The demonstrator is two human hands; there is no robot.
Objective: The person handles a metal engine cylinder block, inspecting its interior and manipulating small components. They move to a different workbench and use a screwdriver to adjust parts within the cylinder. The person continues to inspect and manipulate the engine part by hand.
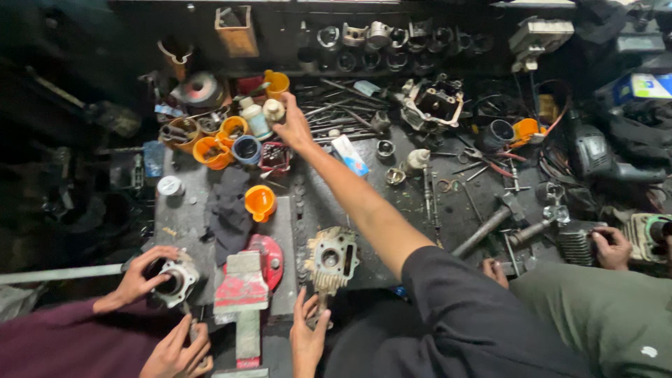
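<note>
My right hand (295, 127) reaches far across the dark workbench (182, 220) and is shut on a small cream bottle (273, 109), next to a white bottle (255, 119) and orange cups (210, 151). My left hand (308, 337) is at the near edge, gripping the bottom of a finned metal cylinder head (330, 257) that stands on the bench. A blue-and-white tube (349, 155) lies just right of my forearm.
A person in a maroon sleeve at lower left holds a metal cylinder (175, 280). A person in green at right grips a finned cylinder (575, 242). A red vise (243, 285), orange funnel (260, 201), dark rag (228, 210), hammer (490, 228), drill (595, 155) and loose tools crowd the bench.
</note>
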